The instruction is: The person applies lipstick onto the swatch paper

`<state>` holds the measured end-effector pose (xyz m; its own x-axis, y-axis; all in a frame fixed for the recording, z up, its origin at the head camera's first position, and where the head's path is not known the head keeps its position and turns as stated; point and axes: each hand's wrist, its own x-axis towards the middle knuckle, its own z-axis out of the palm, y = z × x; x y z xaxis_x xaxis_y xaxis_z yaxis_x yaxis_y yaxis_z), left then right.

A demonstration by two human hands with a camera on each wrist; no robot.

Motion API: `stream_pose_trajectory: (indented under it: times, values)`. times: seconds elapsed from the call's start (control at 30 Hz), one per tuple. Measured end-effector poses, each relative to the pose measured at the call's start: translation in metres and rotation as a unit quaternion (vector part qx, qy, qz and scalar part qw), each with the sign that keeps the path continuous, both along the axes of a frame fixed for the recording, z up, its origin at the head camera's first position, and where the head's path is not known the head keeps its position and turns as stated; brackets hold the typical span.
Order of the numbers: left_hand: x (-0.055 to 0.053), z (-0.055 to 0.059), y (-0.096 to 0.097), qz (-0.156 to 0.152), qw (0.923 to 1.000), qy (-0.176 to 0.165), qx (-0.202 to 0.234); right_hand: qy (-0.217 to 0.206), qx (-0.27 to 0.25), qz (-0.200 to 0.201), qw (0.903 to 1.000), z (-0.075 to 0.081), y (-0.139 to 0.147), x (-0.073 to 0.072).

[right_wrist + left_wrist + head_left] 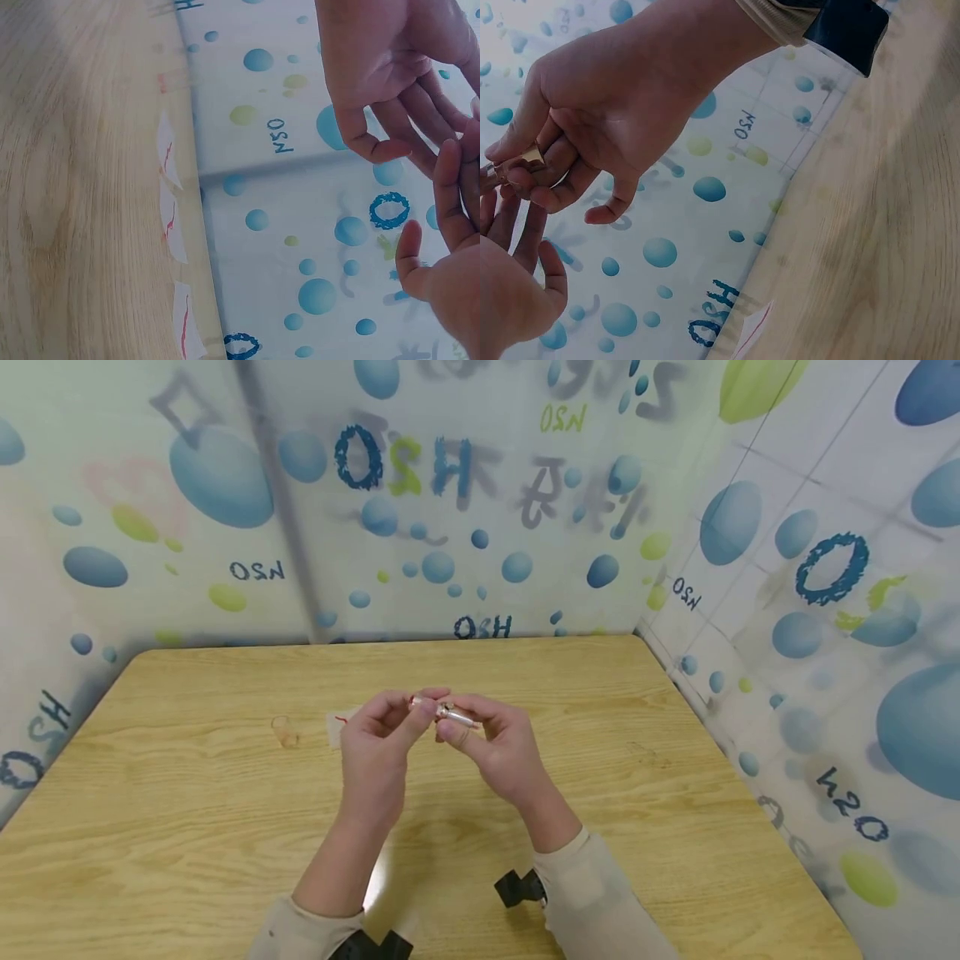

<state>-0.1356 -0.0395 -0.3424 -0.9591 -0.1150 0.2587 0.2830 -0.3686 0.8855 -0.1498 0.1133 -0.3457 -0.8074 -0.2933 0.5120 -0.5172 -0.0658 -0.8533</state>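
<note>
Over the middle of the table, both hands hold a small, shiny silver-and-reddish tube (459,717). My left hand (378,739) pinches its left end between thumb and fingers. The thumb and fingers of my right hand (504,745) grip the right part. Fingertips hide much of the tube. In the left wrist view, a gold-looking bit of the tube (532,156) shows between the fingers of the right hand (622,97). The right wrist view shows the left hand (397,60) and the right hand (454,277), but I cannot make out the tube there.
A white slip (334,728) with a red mark lies on the wooden table (187,827), left of the hands. White slips (172,221) with red lines show along the table in the right wrist view. Bubble-patterned sheets (480,568) stand behind and beside the table.
</note>
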Motion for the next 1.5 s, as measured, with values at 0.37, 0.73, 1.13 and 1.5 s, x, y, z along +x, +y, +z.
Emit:
stream_pose_trajectory:
  times: [0.37,0.73,1.13,1.5]
  values:
    - [-0.012,0.003,-0.034,0.029,0.9990,-0.002,-0.033,-0.016,0.003,-0.041,0.9990,0.003,0.011,-0.007]
    - [-0.030,-0.013,-0.096,0.208,0.8963,-0.060,-0.387,-0.013,-0.005,-0.040,0.9991,-0.004,0.015,-0.012]
    - [-0.049,-0.050,-0.168,0.126,0.8092,-0.203,-0.537,-0.034,0.012,-0.050,0.9981,-0.008,0.015,-0.012]
    - [-0.054,-0.065,-0.167,0.095,0.7900,-0.180,-0.578,-0.046,0.021,-0.046,0.9977,-0.012,0.015,-0.012]
